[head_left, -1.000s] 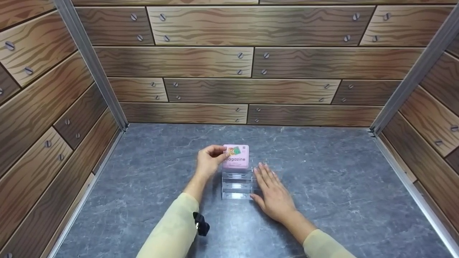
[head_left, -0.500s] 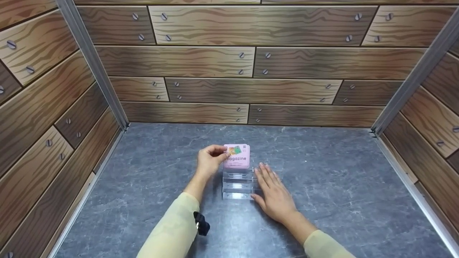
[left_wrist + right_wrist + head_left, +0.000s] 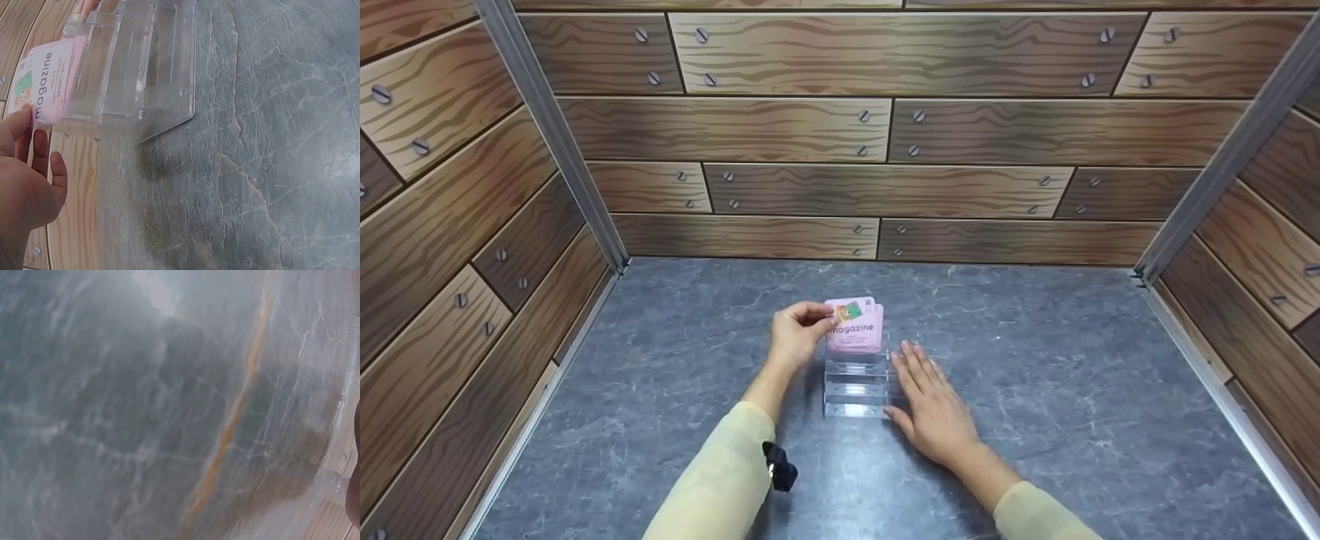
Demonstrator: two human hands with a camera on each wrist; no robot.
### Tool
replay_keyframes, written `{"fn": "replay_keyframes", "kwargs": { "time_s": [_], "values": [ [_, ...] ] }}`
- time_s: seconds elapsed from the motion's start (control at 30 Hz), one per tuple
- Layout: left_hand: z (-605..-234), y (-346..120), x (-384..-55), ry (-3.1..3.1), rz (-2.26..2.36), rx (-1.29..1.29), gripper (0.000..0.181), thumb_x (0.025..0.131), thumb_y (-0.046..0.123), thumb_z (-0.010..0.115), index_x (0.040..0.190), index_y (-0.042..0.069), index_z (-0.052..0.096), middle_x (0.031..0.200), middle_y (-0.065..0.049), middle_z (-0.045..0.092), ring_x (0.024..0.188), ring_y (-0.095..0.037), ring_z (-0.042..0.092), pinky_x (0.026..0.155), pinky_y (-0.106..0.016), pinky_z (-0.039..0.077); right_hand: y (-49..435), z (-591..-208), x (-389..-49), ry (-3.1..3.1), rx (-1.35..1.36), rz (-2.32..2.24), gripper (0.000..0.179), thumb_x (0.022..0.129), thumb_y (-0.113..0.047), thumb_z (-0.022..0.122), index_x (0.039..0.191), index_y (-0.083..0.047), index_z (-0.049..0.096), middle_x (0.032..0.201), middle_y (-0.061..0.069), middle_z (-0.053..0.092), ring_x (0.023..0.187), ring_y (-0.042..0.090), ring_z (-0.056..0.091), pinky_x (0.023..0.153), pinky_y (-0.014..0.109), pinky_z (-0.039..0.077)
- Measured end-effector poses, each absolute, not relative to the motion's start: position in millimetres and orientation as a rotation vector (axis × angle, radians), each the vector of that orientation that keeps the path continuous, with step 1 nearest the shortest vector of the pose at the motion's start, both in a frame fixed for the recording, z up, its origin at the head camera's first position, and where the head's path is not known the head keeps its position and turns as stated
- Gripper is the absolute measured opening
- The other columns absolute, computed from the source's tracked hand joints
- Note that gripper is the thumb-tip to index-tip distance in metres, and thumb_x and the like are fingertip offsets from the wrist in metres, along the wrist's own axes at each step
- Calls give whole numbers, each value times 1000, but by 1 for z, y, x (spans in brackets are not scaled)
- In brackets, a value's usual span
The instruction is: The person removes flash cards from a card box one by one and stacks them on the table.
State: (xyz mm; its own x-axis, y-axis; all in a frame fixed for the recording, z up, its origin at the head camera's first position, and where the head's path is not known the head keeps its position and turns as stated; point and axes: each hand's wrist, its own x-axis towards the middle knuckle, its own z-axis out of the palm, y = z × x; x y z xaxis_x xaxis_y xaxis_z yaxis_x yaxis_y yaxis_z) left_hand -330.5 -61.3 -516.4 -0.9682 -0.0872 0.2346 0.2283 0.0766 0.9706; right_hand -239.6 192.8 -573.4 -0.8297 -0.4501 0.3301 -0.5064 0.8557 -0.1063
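A clear plastic tiered rack [image 3: 856,390] stands on the grey tabletop. At its rear tier are pink cards printed "magazine"; the front card [image 3: 851,330] sits slightly higher and further left than the pink card [image 3: 879,330] behind it. My left hand [image 3: 802,330] pinches the front card by its left edge between thumb and fingers, as the left wrist view also shows with the card [image 3: 53,79] over the rack's [image 3: 129,62] back tier. My right hand [image 3: 934,409] lies with fingers straight along the rack's right side. Only a dark sliver of it enters the right wrist view.
Grey marbled tabletop [image 3: 1072,390] surrounds the rack. Wood-print panels [image 3: 877,135] wall the back and both sides, with metal posts [image 3: 562,150] at the corners. A black wrist device [image 3: 780,466] is strapped at the left sleeve.
My left hand has raised the front card slightly up and to the left, so more of the pink card behind it shows. The right hand and rack have stayed in place.
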Motion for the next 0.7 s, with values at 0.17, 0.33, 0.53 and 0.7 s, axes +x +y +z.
{"fn": "replay_keyframes", "kwargs": {
  "time_s": [0.17, 0.33, 0.53, 0.7],
  "values": [
    [-515, -62, -329, -2133, -1971, -154, 11, 87, -6, 82, 97, -6, 78, 91, -10, 77, 80, -11, 67, 74, -21, 56, 192, -573, -239, -2748, 718, 263, 83, 104, -48, 63, 166, -3, 30, 174, 18, 21, 160, 35, 18, 126, 55, 26],
    [-515, -62, -329, -2151, -1948, -142, 10, 88, -5, 82, 97, -4, 79, 91, -11, 77, 81, -11, 67, 74, -21, 56, 192, -573, -240, -2734, 725, 257, 83, 104, -48, 63, 165, -2, 31, 174, 19, 22, 160, 36, 19, 126, 54, 26],
    [-514, -62, -329, -2139, -1949, -120, 13, 87, -5, 83, 99, -5, 79, 93, -12, 78, 82, -12, 68, 76, -23, 58, 193, -572, -239, -2728, 729, 263, 83, 104, -48, 63, 165, -2, 32, 173, 19, 23, 160, 36, 20, 125, 54, 26],
    [-513, -62, -330, -2125, -1962, -89, 14, 87, -5, 83, 101, -5, 79, 93, -12, 78, 83, -13, 69, 77, -24, 59, 193, -573, -239, -2731, 726, 262, 84, 104, -48, 64, 166, -2, 31, 174, 19, 22, 160, 36, 20, 125, 55, 27]
  ]
}}
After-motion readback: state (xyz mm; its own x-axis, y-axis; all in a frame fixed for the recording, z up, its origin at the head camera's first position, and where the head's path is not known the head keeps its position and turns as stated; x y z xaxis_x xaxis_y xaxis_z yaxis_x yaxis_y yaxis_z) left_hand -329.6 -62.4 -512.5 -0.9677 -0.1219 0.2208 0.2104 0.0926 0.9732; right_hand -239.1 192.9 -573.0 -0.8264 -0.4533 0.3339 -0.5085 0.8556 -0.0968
